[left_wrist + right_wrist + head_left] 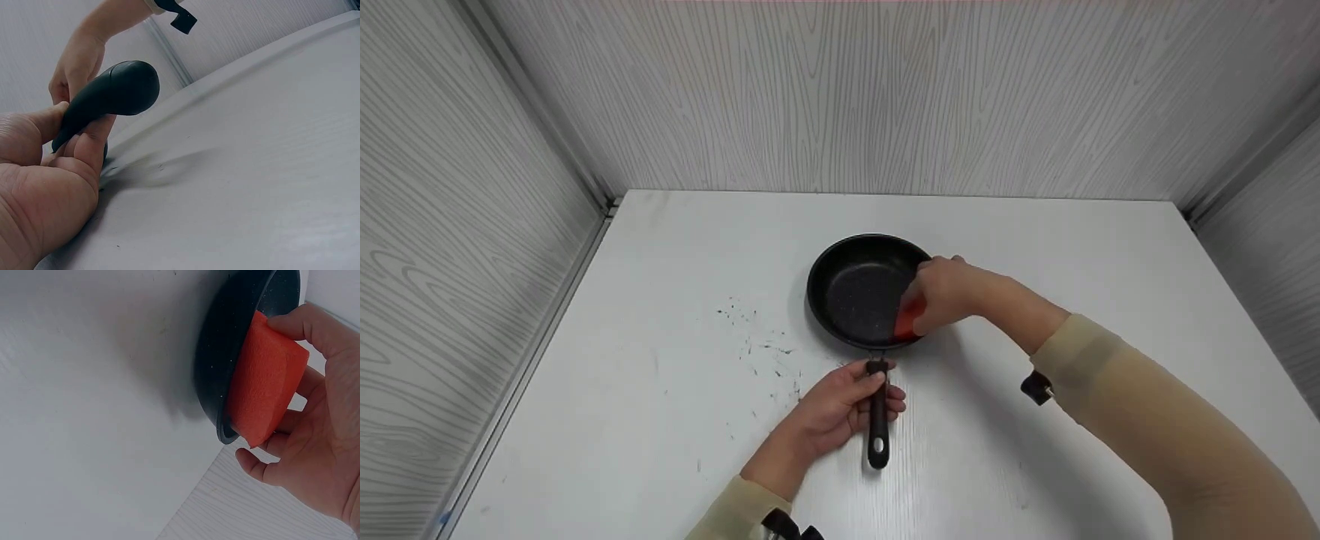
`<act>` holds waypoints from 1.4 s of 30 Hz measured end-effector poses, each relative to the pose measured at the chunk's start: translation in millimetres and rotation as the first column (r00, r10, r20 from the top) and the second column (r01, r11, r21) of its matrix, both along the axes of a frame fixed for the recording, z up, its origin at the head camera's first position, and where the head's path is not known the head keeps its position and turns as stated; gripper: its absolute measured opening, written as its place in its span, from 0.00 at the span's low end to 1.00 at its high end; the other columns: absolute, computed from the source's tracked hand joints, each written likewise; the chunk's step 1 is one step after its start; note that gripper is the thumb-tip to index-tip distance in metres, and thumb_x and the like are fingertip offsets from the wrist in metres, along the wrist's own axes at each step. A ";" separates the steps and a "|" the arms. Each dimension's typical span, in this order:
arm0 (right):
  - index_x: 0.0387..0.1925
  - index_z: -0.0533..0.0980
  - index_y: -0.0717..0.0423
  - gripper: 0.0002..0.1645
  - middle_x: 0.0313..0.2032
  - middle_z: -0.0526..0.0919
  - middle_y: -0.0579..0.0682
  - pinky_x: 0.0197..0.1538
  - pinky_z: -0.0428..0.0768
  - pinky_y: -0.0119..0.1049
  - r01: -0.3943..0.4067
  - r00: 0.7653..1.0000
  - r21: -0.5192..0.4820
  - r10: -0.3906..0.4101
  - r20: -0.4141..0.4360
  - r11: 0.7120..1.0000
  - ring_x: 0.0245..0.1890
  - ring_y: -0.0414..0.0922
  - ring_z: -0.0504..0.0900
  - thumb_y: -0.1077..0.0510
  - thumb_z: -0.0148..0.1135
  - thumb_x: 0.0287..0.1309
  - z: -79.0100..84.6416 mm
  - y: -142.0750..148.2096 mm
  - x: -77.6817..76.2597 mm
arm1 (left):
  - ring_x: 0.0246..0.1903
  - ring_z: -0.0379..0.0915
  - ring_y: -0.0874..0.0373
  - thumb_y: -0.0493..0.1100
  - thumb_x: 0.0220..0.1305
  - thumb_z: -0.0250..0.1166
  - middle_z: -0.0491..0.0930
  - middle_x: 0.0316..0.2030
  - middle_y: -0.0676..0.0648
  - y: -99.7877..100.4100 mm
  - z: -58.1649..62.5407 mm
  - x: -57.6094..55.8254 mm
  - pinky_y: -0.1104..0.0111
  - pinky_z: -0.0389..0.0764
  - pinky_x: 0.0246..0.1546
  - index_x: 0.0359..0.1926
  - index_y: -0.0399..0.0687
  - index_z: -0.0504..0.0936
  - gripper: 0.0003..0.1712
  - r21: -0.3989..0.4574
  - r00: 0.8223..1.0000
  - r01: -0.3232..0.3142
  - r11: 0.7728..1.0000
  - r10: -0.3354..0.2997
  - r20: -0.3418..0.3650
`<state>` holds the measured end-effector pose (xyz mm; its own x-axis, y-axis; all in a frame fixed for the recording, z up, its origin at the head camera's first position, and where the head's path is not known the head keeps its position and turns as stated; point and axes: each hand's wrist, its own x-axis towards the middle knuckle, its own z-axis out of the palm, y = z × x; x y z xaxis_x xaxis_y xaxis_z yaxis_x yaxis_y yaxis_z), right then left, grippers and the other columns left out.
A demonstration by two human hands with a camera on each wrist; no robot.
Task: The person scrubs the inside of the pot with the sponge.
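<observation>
A black frying pan [859, 292] is at the middle of the white table, its handle [878, 427] pointing toward me. My left hand [840, 409] grips that handle near the pan, thumb on top and fingers beneath; the left wrist view shows the handle's rounded end [132, 89] close up. With my right hand [949, 292] I hold a red sponge [270, 377] between thumb and fingers. The sponge sits inside the right side of the pan, against its inner wall. In the head view the right hand hides part of the sponge and the rim.
Small dark specks and crumbs [765, 346] are scattered on the white table [660, 420] left of the pan. Pale wood-grain panels [840, 97] stand behind the table and on both sides.
</observation>
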<state>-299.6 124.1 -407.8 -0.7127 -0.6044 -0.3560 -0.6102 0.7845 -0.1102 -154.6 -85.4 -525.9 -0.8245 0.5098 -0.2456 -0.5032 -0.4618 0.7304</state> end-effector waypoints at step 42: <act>0.56 0.88 0.45 0.25 0.63 0.79 0.57 0.61 0.82 0.48 0.035 0.994 -0.311 -0.002 0.106 0.950 0.63 0.54 0.76 0.51 0.71 0.55 -26.4 2.3 5.3 | 0.41 0.88 0.51 0.37 0.81 0.58 0.87 0.43 0.37 2.1 -0.4 0.7 0.58 0.89 0.51 0.70 0.33 0.70 0.23 0.006 1.000 -0.016 1.000 0.015 0.015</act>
